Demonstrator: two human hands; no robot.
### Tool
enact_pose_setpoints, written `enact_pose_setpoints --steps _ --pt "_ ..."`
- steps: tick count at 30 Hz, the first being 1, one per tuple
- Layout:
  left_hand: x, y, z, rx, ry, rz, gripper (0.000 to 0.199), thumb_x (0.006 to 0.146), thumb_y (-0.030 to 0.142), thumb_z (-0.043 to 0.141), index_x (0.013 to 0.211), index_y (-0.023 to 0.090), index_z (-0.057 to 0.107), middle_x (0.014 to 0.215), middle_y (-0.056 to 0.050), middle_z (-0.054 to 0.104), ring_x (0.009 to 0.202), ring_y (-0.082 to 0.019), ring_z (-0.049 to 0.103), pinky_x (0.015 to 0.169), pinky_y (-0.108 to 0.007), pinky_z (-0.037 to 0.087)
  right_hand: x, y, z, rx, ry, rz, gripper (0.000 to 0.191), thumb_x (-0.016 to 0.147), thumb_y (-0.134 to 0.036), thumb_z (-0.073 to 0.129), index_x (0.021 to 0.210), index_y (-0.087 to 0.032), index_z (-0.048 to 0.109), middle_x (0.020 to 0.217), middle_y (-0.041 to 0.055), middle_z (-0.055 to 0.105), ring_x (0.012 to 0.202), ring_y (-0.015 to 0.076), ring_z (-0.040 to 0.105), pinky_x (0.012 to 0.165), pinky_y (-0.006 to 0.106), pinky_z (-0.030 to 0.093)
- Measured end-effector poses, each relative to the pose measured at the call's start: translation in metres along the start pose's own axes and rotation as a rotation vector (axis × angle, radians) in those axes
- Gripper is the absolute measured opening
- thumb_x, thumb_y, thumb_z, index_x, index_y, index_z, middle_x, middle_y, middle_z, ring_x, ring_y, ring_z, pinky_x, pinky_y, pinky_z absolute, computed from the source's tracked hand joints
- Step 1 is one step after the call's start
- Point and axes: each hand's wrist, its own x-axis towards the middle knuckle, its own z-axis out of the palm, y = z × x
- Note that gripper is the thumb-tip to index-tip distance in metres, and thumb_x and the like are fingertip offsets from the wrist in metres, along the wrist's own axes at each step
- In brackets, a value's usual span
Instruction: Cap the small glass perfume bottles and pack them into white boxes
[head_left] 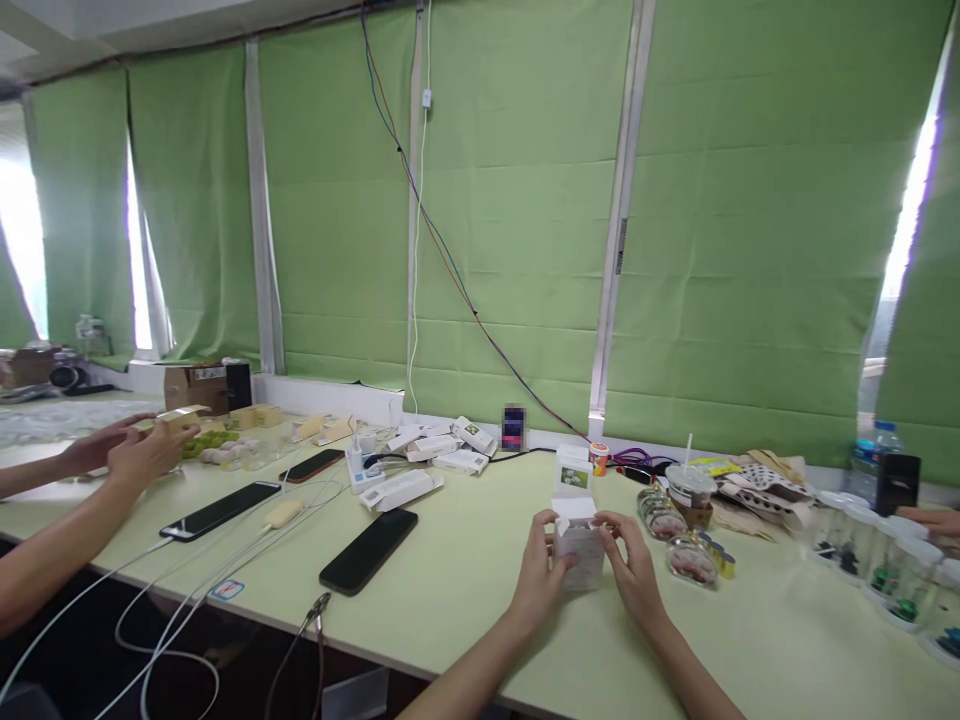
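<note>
The fingers of my left hand (pixel 544 560) curl round the left side of a small white box (pixel 583 572), thumb laid across the face towards me, while my right hand (pixel 628 560) has its thumb and forefinger pinching at the upper right edge; how hard either presses I can't tell, and the tips behind the card are hidden from me. The box stands upright between both palms, above the near part of the table (pixel 472 590), its top unfolded and the printed flap (pixel 574 476) raised at the far side. I judge it to be thin card: light, fairly stiff along the corners, but quick to dent in the middle of a panel, and a little slick if the surface is coated. So the folded edges look like the best hold, with the flaps taken gently near their creases, where a tug could tear them. I can't see whether anything sits inside. Just to the right lie glass bottles (pixel 691 562) beside gold caps (pixel 718 557), with a drink cup (pixel 691 488) behind them. To the left is a dark phone (pixel 369 552), and beyond it a heap of white cartons (pixel 439 447). Farther left, a co-worker's hands (pixel 146 450) hold something pale.
</note>
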Motion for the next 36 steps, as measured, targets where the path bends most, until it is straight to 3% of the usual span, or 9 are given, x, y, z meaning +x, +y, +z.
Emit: enact_pose_setpoints --steps 6,12,18,23,27,31,36 --pt "0.001 0.004 -0.001 0.12 -0.106 0.091 0.046 0.076 0.005 0.048 0.117 0.027 0.05 0.115 -0.006 0.051 0.112 -0.022 0.047 0.091 -0.035 0.043 0.0 0.001 -0.009 -0.039 -0.104 -0.119 0.025 0.091 -0.038 0.041 0.105 -0.026 0.058 0.103 0.0067 0.062 0.099 0.0258 0.05 0.08 0.04 0.044" --pt "-0.001 -0.007 0.002 0.045 -0.029 0.012 0.043 0.075 0.009 0.054 0.11 0.025 0.034 0.107 -0.003 0.052 0.085 -0.016 0.055 0.078 -0.031 0.047 0.002 -0.001 0.003 -0.113 -0.046 -0.182 0.019 0.09 -0.034 0.043 0.098 -0.026 0.058 0.099 0.0061 0.06 0.098 0.0257 0.05 0.085 0.042 0.041" --pt "-0.001 -0.005 0.002 0.05 -0.056 0.025 0.037 0.078 0.012 0.054 0.106 0.024 0.034 0.104 -0.003 0.051 0.09 -0.017 0.055 0.079 -0.03 0.047 0.015 -0.007 0.007 -0.062 0.02 -0.066 0.019 0.086 -0.037 0.051 0.098 -0.023 0.057 0.09 0.0048 0.058 0.086 0.023 0.051 0.076 0.037 0.042" --pt "-0.002 -0.007 0.002 0.079 -0.052 0.032 0.037 0.078 0.012 0.054 0.109 0.025 0.036 0.108 -0.003 0.05 0.091 -0.017 0.055 0.081 -0.031 0.046 0.029 -0.006 0.002 0.0 -0.167 0.087 0.021 0.083 -0.04 0.054 0.092 -0.023 0.061 0.087 0.0043 0.061 0.081 0.0227 0.052 0.069 0.033 0.043" --pt "-0.002 -0.011 0.001 0.117 -0.058 0.053 0.035 0.079 0.014 0.053 0.11 0.025 0.041 0.107 -0.003 0.052 0.094 -0.018 0.053 0.083 -0.031 0.046 0.036 -0.009 -0.008 -0.129 -0.301 -0.022 0.023 0.087 -0.04 0.049 0.079 -0.024 0.063 0.083 0.0039 0.064 0.081 0.023 0.05 0.074 0.036 0.04" --pt "-0.001 -0.011 0.0 0.163 -0.094 0.085 0.034 0.078 0.013 0.054 0.11 0.024 0.047 0.109 -0.005 0.053 0.1 -0.02 0.052 0.089 -0.034 0.043 0.041 -0.014 -0.015 -0.231 -0.308 -0.125 0.027 0.087 -0.041 0.048 0.071 -0.023 0.06 0.08 0.0041 0.057 0.079 0.0221 0.047 0.074 0.036 0.038" --pt "0.0 -0.012 0.0 0.154 -0.076 0.046 0.037 0.077 0.013 0.054 0.112 0.024 0.045 0.11 -0.005 0.054 0.1 -0.021 0.052 0.09 -0.035 0.043 0.04 -0.004 -0.014 -0.058 -0.238 0.09 0.036 0.084 -0.047 0.048 0.058 -0.022 0.053 0.072 0.0018 0.048 0.074 0.0212 0.047 0.072 0.035 0.036"
